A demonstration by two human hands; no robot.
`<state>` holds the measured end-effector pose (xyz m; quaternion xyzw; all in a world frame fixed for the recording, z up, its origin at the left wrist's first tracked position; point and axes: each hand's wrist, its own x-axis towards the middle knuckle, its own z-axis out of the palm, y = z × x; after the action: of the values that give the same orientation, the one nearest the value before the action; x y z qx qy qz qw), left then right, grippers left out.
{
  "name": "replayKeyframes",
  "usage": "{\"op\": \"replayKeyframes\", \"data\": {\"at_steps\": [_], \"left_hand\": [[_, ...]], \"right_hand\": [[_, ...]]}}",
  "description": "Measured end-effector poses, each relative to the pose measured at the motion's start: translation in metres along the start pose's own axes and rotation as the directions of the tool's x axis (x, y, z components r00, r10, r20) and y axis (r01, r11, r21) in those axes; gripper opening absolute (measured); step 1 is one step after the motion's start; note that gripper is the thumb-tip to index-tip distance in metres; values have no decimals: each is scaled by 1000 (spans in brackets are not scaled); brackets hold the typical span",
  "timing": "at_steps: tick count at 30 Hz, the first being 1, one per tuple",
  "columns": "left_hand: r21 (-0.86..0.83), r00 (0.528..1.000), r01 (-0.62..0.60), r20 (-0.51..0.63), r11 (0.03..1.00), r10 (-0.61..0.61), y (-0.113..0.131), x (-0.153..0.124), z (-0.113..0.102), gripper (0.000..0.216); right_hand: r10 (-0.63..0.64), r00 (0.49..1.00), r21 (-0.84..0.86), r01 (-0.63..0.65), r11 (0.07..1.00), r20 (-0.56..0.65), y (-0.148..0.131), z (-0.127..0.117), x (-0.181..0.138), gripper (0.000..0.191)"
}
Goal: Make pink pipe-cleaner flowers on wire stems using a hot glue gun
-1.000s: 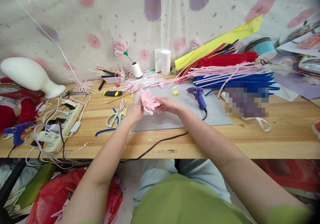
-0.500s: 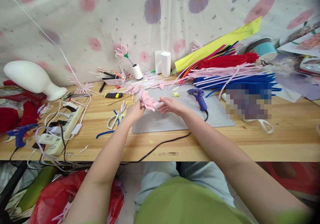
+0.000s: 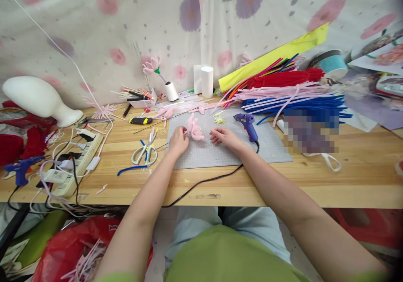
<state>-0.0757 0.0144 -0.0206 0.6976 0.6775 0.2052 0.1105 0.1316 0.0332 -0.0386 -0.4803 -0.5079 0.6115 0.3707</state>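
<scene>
A pink pipe-cleaner flower [image 3: 195, 129] is pinched at its base in my left hand [image 3: 179, 141], its petals turned to the right. A thin dark wire runs out from the left side of that hand. My right hand [image 3: 223, 138] hovers just right of the petals, fingers apart and slightly curled, with nothing in them. Both hands are over the grey cutting mat [image 3: 214, 158]. On the mat beyond my right hand lies a small pale yellow tuft [image 3: 219, 118]. A blue glue gun [image 3: 247, 125] rests to its right.
Scissors [image 3: 145, 150], a blue pipe-cleaner piece [image 3: 132, 169] and a yellow-black cutter [image 3: 140, 121] lie left of the mat. Pink pipe cleaners [image 3: 280, 92] and blue ones [image 3: 315, 108] are piled at back right. A power strip [image 3: 78, 164] with tangled cables and a white foam head [image 3: 40, 99] stand left.
My left hand has moved right and turned the flower, so its petals now point more to the right. My right hand has shifted slightly right, its fingers a little more curled.
</scene>
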Motion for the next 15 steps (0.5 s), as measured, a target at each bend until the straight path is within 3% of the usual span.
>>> {"op": "replayKeyframes", "data": {"at_steps": [3, 7, 9, 12, 15], "left_hand": [[-46, 998, -2, 66, 999, 5, -1, -4, -2, 36], [-132, 993, 54, 114, 990, -39, -11, 8, -24, 32], [-134, 987, 162, 23, 978, -160, -21, 23, -37, 25], [-63, 935, 316, -145, 947, -322, -38, 49, -50, 19], [52, 902, 417, -150, 907, -406, -52, 68, -48, 25]], "right_hand": [[-48, 997, 20, 49, 999, -54, 5, -2, 0, 23], [-110, 979, -20, 108, 994, -173, 9, -3, 2, 20], [-125, 970, -47, 118, 992, -208, 11, -4, 3, 19], [-144, 966, -81, 129, 988, -217, 14, -5, 4, 18], [-149, 964, -82, 134, 988, -219, 14, -5, 3, 18]]}}
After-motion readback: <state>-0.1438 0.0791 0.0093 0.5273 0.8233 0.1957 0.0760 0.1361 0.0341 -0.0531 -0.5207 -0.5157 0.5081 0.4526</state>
